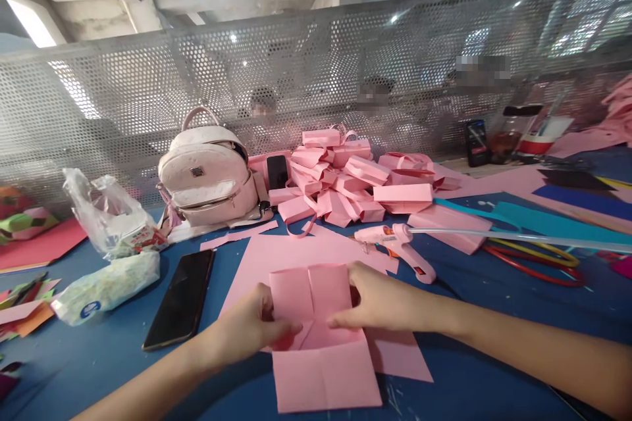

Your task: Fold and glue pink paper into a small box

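People behind the perforated metal screen [316,72] are blurred beyond telling. Both forearms run off the bottom edge. The left hand [249,329] hides part of the creased pink sheet [316,342]; coloured paper [29,237] is cropped at left.

Folded paper at the near middle of the worktop

The creased pink paper sheet [320,342] lay on the blue worktop [494,316], the left hand [251,329] on its left edge and the right hand [380,306] on its right. A black smartphone [180,299] lay left of it, a pink glue gun [399,247] behind to the right, and a pile of folded pink paper boxes [350,181] farther back, with a pale pink backpack [207,177] left of the pile.
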The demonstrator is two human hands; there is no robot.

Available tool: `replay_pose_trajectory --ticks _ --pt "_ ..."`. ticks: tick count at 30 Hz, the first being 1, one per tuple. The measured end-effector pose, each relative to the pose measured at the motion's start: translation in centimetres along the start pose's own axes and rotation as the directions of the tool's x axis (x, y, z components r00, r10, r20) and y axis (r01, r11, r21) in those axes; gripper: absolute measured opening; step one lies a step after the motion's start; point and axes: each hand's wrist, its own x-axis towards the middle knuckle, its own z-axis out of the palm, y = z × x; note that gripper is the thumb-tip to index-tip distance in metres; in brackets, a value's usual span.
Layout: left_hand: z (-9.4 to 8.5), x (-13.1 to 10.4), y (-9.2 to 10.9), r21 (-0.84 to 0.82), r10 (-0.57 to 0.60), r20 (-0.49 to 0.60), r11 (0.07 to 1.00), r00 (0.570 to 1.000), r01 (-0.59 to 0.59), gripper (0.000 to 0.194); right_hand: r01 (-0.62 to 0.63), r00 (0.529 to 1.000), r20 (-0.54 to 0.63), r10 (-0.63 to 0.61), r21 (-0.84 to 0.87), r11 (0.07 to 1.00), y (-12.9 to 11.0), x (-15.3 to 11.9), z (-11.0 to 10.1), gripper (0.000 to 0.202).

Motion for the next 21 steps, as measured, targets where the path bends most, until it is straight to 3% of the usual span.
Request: replay_pose_trajectory --ticks 6,10,11,14,16,18,19,21 --pt "-0.3 -0.3 0.5 -0.117 -0.130 0.046 0.984 0.990 0.135 0.044 0.051 0.999 -0.010 -0.050 0.227 0.973 2.3 1.6 0.0 0.034" --pt "0.4 -0.5 0.0 -0.131 -0.091 0.058 0.987 0.994 0.097 0.072 0.032 0.999 -0.035 -0.024 0.259 0.965 3.4 2.5 0.0 0.032" --pt "0.6 -0.4 -0.3 -0.144 -0.092 0.038 0.985 0.995 0.097 0.077 0.018 1.000 -0.020 -0.014 0.254 0.967 3.6 2.5 -0.1 0.031" --pt "0.7 0.0 -1.5 -0.206 -0.139 -0.152 0.973 0.978 0.106 0.099 -0.046 0.997 0.072 0.030 0.219 0.975 3.7 2.3 -0.1 0.022" --pt "0.7 0.2 -2.2 -0.200 -0.046 -0.211 0.980 0.976 0.003 0.099 -0.072 0.990 0.129 0.049 0.179 0.981 3.4 1.9 0.0 0.024" --pt "0.7 0.0 -2.5 0.055 0.138 -0.227 0.990 0.964 -0.129 0.074 -0.074 0.989 0.137 0.059 0.103 0.992 3.0 1.4 0.2 0.028" --pt "0.7 -0.1 -2.5 0.229 0.258 -0.192 0.950 0.947 -0.212 0.059 -0.074 0.990 0.125 0.066 0.057 0.996 2.7 1.2 0.2 0.027" --pt "0.8 -0.3 -2.5 0.525 0.447 -0.049 0.772 0.893 -0.358 0.044 -0.068 0.995 0.069 0.073 -0.070 0.995 2.2 0.9 0.1 0.022"
